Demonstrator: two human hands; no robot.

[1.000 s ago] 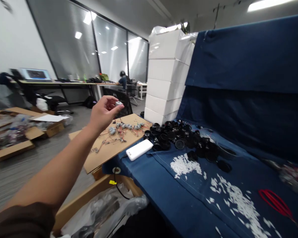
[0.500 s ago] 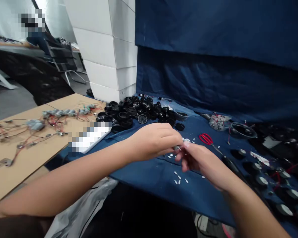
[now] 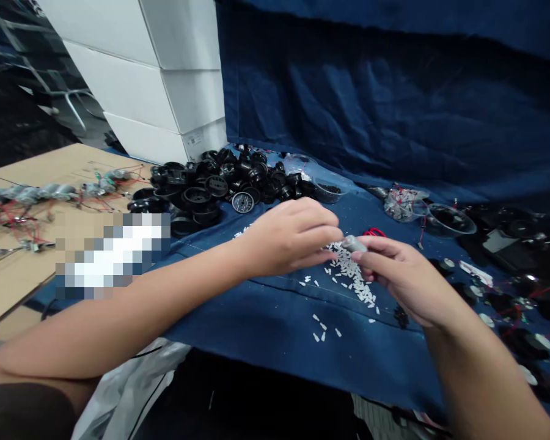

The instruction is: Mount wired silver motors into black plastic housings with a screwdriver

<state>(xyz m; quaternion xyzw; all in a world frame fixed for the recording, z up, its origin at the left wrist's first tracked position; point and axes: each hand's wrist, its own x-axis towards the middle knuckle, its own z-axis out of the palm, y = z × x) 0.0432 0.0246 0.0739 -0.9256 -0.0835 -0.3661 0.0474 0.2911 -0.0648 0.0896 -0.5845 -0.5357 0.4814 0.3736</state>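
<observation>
My right hand [image 3: 398, 272] grips a small grey cylinder [image 3: 355, 244], like a small motor in a clear wrap, between thumb and fingers. My left hand [image 3: 297, 238] is at the cylinder's left end with its fingers bent toward the thumb; whatever is between those fingertips is hidden. Below both hands, a pile of small white tapered pieces [image 3: 355, 275] lies on the blue cloth [image 3: 266, 324], and a few more are scattered nearer to me. Red scissor handles [image 3: 374, 232] show partly behind my right hand.
Black round housings [image 3: 197, 195] are heaped at the back left, before stacked white boxes [image 3: 183, 79]. Grey wired parts [image 3: 59, 192] lie on cardboard [image 3: 82, 165] at left. A clear bowl [image 3: 449, 220], a bag of wired parts [image 3: 399, 203] and several black parts [image 3: 522, 342] occupy the right.
My hands have drawn slightly apart, and the grey cylinder now shows in my right hand. The view has shifted, so the white pile is more visible and the scissors are mostly covered.
</observation>
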